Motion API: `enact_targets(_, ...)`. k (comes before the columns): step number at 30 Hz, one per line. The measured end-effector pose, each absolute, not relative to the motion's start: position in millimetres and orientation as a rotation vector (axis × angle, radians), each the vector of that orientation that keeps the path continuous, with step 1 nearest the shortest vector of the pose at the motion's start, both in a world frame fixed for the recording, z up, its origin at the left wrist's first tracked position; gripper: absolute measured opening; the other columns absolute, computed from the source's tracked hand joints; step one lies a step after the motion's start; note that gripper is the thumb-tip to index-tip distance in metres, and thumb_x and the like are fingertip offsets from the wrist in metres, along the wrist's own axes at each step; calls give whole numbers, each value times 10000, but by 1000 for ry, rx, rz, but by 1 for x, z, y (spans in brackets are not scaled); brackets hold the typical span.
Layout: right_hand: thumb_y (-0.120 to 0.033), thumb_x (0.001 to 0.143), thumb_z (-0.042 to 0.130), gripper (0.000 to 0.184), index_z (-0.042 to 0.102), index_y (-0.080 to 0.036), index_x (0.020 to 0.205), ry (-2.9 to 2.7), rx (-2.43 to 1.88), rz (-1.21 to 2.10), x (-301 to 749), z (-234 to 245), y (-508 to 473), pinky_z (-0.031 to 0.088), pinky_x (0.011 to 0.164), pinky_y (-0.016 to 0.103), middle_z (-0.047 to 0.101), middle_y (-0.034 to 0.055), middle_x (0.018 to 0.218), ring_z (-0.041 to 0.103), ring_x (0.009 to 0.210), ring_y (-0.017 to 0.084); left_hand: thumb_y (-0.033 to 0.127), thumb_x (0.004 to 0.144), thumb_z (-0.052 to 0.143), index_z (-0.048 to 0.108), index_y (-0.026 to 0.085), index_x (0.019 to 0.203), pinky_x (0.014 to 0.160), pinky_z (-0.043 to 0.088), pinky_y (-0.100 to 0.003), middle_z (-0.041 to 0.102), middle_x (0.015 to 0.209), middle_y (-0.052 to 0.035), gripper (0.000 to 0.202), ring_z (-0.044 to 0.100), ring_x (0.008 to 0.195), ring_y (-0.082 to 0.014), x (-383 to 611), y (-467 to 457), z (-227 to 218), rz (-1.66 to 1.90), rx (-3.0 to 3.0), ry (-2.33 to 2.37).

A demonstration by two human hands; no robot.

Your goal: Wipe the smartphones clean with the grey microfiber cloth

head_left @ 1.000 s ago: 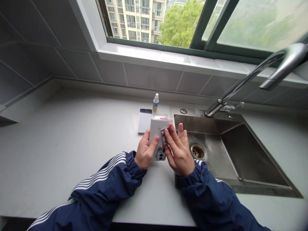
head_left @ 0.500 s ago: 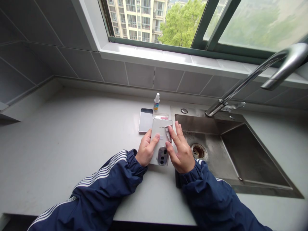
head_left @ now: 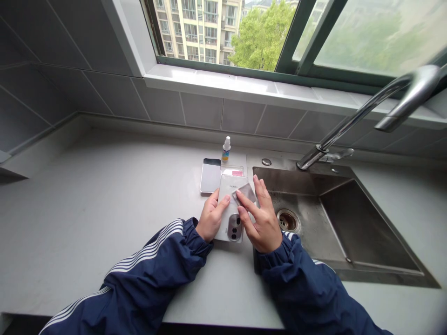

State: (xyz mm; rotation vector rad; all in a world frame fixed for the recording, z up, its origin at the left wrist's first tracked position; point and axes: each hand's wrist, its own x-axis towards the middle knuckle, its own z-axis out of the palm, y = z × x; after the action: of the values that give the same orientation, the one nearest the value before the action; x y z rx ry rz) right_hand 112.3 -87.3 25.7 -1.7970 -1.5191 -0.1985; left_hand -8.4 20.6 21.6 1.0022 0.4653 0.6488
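A white smartphone (head_left: 224, 223) lies back side up in my left hand (head_left: 210, 215), its oval camera block toward me. My left fingers wrap around its left edge, the thumb resting on the back. With the index finger of my right hand (head_left: 262, 222), I press a small grey cloth (head_left: 247, 191) onto the phone's upper right part; the other right fingers are partly spread. Just behind, a clear phone case (head_left: 226, 170) with a pink patch lies on the counter. A second phone (head_left: 211, 176) with a pale grey surface is left of it. Behind them stands a small white-capped spray bottle (head_left: 226, 150).
A steel sink (head_left: 316, 186) with an open drain (head_left: 288, 220) is close to my right hand. A chrome faucet (head_left: 349, 124) arches above its back edge. The white counter (head_left: 104, 195) stretches left, and a window sill (head_left: 265, 88) runs along the back.
The grey cloth has slid left across the phone under my right index finger and now looks flatter, less crumpled. My left hand's hold has not changed.
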Motion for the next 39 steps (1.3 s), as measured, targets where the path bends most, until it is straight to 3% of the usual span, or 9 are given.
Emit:
enact_targets(8,-371,1014,476,555,344,-322,1551,-1451,-2053,-150,116,23,-88,287,1126,718,4,65,1699,35,1548,403,428,895,674,609,177,1250,869,536,-330,712,1199,-109,440,704,990,-240,-8,18,19,507,978,421)
enact_targets(14,-378,1020,459,533,365,-320,1541,-1399,-2073,-189,120,24,-86,295,1117,727,23,70,1700,61,1546,410,427,914,649,602,178,1300,865,527,-328,705,1223,-114,462,701,990,-238,-7,17,16,491,1005,411)
enact_targets(21,-374,1015,470,514,413,-299,1521,-1506,-2039,-184,116,28,-88,244,1130,738,-1,75,1700,19,1545,419,391,973,556,623,166,1270,1069,424,-360,672,1256,-92,379,610,1155,-252,-9,16,17,563,1472,335)
enact_targets(27,-327,1013,469,441,519,-318,1451,-1646,-1962,-201,114,33,-91,191,1142,737,-27,51,1699,-21,1542,425,364,975,561,611,158,1234,1063,424,-339,662,1266,-87,334,605,1146,-236,-9,13,13,598,1480,342)
enact_targets(34,-342,1002,494,411,584,-295,1401,-1459,-2003,-272,115,34,-89,229,1151,708,81,62,1694,47,1544,417,369,970,579,567,191,1337,1019,456,-332,663,1260,-81,408,607,1159,-239,-9,15,12,555,1286,364)
enact_targets(39,-285,980,529,344,685,-243,1284,-1380,-1940,-344,115,35,-89,289,1157,655,252,90,1655,154,1538,390,372,964,593,584,178,1325,931,481,-279,674,1250,-88,410,635,1074,-204,-10,12,13,534,1246,369)
